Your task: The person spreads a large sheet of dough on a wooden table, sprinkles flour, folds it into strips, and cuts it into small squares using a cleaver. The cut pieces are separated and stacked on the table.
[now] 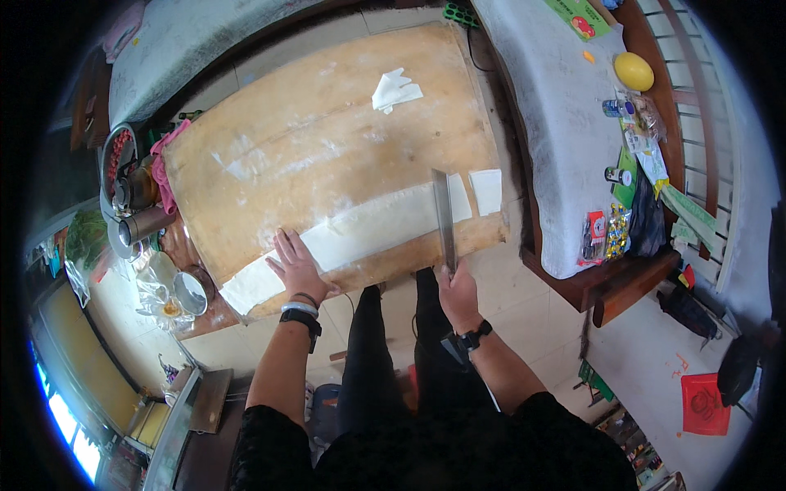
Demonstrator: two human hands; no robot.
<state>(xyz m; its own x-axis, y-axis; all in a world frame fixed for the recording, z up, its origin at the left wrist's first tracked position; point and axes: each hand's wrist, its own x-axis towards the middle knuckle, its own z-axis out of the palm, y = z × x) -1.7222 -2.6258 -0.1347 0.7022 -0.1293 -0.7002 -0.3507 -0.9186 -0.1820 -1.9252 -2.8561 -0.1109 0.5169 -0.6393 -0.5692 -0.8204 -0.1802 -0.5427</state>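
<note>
A long, flat strip of white dough (374,227) lies along the near edge of a floured wooden board (331,141). My left hand (301,267) rests palm down on its left part, fingers spread, gripping nothing. A large kitchen knife (443,212) is held by its handle in my right hand (458,291). Its blade stands on edge across the strip near the right end. Just right of the blade is a narrow dough piece (459,197); a squarer cut piece (486,191) lies apart at the board's right side. Folded dough scraps (396,91) sit near the far edge.
At the left stand a steel tumbler (144,227), a glass pot (138,187), a metal bowl (191,291) and a pink cloth (163,166). A covered bench (534,123) on the right holds a yellow melon (634,71), a small jar (617,176) and snack packets (617,230).
</note>
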